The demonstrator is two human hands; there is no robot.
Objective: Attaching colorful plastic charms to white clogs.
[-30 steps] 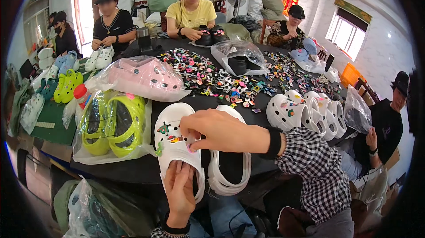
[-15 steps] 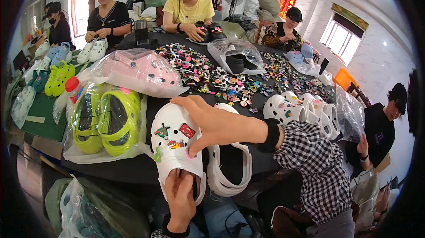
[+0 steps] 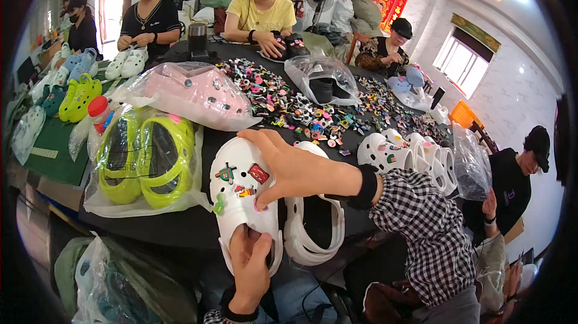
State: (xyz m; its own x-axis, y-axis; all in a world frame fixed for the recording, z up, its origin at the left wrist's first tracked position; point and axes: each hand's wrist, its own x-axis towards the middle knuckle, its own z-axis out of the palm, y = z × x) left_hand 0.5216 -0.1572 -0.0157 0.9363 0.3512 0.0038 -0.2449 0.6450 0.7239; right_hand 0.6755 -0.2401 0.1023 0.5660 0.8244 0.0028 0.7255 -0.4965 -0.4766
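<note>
A white clog [image 3: 226, 212] with several shoe charms on its toe is held between my hands, just over the table's near edge. My left hand [image 3: 250, 267] comes from below, its fingers pushed into the foot opening; the fingertips are hidden inside. My right hand [image 3: 301, 167] lies across the toe from the right, closed over it, the thumb pressing beside a small pink charm [image 3: 260, 205]. A green charm [image 3: 217, 205] sticks out at the clog's left side. The matching white clog [image 3: 313, 233] stands right of it, partly under my right wrist.
Bagged lime-green clogs [image 3: 147, 161] lie at the left, a bagged pink pair [image 3: 189, 92] behind them. Loose charms [image 3: 313, 113] cover the table's middle. More white clogs [image 3: 385, 152] line up at the right. Several co-workers sit around the table; one handles dark clogs [image 3: 294, 47].
The view has shifted slightly. My left hand has turned a little inside the clog's opening, the thumb now lying more along its edge. My right hand keeps its hold on the toe.
</note>
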